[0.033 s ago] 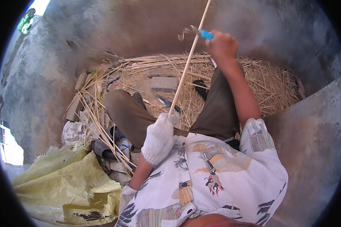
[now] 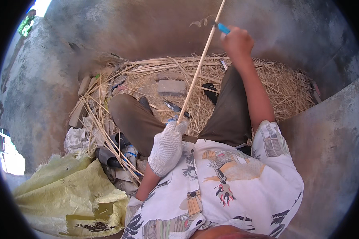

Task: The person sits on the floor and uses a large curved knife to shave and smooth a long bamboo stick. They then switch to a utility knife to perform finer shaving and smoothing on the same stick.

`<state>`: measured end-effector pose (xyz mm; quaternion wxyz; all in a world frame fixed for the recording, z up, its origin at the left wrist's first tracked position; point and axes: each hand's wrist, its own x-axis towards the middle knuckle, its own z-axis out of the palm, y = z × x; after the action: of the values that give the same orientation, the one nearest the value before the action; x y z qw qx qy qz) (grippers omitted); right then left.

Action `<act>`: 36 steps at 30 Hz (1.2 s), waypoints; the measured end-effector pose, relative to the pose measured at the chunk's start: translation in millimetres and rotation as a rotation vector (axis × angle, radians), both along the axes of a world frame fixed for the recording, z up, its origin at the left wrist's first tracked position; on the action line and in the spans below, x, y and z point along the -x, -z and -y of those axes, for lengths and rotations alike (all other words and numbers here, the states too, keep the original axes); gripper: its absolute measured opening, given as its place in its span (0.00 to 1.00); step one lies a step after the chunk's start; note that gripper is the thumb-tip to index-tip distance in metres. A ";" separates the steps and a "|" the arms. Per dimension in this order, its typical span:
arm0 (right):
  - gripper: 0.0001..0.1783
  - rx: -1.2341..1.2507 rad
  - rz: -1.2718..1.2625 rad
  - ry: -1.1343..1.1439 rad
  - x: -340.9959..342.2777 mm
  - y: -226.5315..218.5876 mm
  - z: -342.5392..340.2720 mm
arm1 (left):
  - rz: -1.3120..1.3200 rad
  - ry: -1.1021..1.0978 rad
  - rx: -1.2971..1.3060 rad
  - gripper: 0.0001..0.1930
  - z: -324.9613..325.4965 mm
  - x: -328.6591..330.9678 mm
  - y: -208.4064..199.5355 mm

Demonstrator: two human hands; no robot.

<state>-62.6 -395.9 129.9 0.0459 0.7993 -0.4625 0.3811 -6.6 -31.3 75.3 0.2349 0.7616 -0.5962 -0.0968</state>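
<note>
My left hand (image 2: 166,149), in a white knitted glove, is closed around the lower end of a long, pale wooden stick (image 2: 199,69). The stick slants up and away, past the top of the view. Higher up, my bare right hand (image 2: 238,44) grips a small tool with a blue handle (image 2: 223,28). Its dark head meets the stick; blur hides its exact kind. A thin curled shaving (image 2: 201,22) hangs in the air left of that contact. My trousered legs are spread to either side of the stick.
Straw-like shavings (image 2: 283,87) cover the floor, with a grey brick (image 2: 172,88) among them. Several loose sticks (image 2: 107,135) lean at my left above a crumpled yellow sack (image 2: 68,191). A stained wall (image 2: 147,32) curves ahead; a grey panel (image 2: 327,139) stands right.
My right hand and the blue-handled tool have moved slightly up and outward along the stick. The left hand keeps its hold, almost in the same place.
</note>
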 end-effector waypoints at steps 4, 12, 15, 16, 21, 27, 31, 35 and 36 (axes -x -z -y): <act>0.12 -0.035 -0.011 0.115 12.1 -21.7 33.9 | -0.054 0.040 0.039 0.19 -18.8 8.6 18.6; 0.09 0.011 -0.176 -0.233 13.2 37.9 -41.5 | -0.028 -0.055 -0.061 0.16 -18.6 -0.7 19.8; 0.12 -0.107 -0.084 0.057 24.8 -7.3 32.6 | -0.038 -0.015 -0.139 0.17 -37.6 0.2 8.6; 0.13 -0.068 -0.051 0.112 41.3 -14.4 64.0 | -0.045 0.032 -0.114 0.17 -42.2 -0.1 14.5; 0.15 0.051 0.011 0.209 62.4 -31.8 93.4 | -0.046 0.044 -0.218 0.17 -55.5 8.1 22.5; 0.18 -0.028 0.082 0.377 93.6 -53.8 137.1 | -0.055 0.083 -0.249 0.16 -71.0 2.9 34.9; 0.19 -0.200 0.145 0.455 136.7 -50.3 180.9 | -0.046 0.068 -0.223 0.14 -88.1 -3.2 40.5; 0.20 -0.210 0.113 0.339 130.4 -35.5 135.8 | -0.095 0.025 -0.147 0.16 -84.1 5.0 51.8; 0.19 -0.211 0.094 0.231 107.1 -18.3 107.1 | -0.105 -0.013 -0.112 0.17 -71.5 9.4 35.2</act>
<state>-169.7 -503.0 148.2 -0.0164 0.7226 -0.5902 0.3596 -16.0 40.3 40.1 0.2233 0.7712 -0.5718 -0.1684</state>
